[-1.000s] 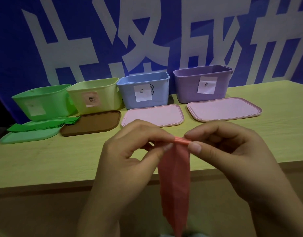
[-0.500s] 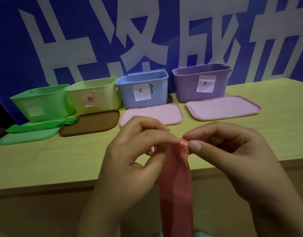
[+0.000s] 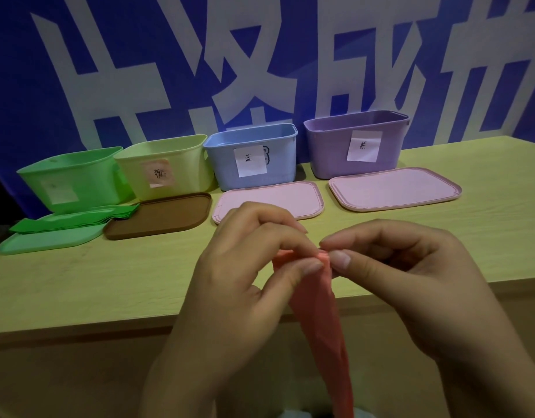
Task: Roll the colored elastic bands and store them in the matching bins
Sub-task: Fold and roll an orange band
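Note:
A pink elastic band (image 3: 323,321) hangs down in front of the table's near edge. My left hand (image 3: 245,276) and my right hand (image 3: 411,267) both pinch its top end between thumb and fingers, where a small roll is bunched. Four open bins stand in a row at the back: green bin (image 3: 70,179), yellow bin (image 3: 166,167), blue bin (image 3: 251,158), purple bin (image 3: 356,143). Each carries a paper label. Several green bands (image 3: 73,221) lie flat on the green lid (image 3: 49,239).
A brown lid (image 3: 160,217) and two pink lids (image 3: 269,200) (image 3: 393,188) lie in front of the bins on the light wooden table (image 3: 79,282). A blue banner with large white characters (image 3: 260,55) hangs behind.
My fingertips have drawn closer together on the band's top end, and the top edge has bunched into a tighter roll. The hanging part swung slightly to the right.

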Tool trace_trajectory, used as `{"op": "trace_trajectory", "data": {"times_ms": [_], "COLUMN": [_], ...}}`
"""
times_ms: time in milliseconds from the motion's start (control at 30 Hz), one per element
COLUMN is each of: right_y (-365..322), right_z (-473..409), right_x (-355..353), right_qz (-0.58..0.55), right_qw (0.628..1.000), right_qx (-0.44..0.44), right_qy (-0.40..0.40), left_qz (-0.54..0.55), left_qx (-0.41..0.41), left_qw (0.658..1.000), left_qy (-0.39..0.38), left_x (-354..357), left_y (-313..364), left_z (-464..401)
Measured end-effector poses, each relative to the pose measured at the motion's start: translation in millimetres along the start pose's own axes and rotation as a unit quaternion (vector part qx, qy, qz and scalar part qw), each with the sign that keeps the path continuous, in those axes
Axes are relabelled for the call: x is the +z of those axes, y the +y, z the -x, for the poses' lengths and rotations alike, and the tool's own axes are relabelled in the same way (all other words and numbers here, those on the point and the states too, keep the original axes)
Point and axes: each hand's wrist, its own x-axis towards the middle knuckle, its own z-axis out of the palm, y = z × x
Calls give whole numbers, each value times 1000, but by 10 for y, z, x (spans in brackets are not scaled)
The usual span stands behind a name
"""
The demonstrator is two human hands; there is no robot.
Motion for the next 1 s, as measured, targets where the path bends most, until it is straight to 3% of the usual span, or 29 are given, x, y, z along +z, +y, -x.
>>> {"op": "trace_trajectory", "data": {"times_ms": [133,367,667,867,1000], "right_y": [-19,-13,8,20,22], "right_z": [5,0,-8,57,69], "right_x": [-13,18,86,104,92], "right_qz": [10,40,-43,111,127], "right_qw": [1000,999,997,991,989], "right_qx": [-13,-22,34,-42,-47], "right_qy": [-26,0,52,64,53], "left_qz": [-11,-17,-74,-47,-28], "left_qx": [5,23,81,54,50], "left_qw": [1000,1000,994,997,998], "left_qy": [5,13,27,14,-6], "left_x": [-4,18,34,49,28], "left_y": [9,8,-13,-49,-52], "left_z": [4,7,20,19,26]}}
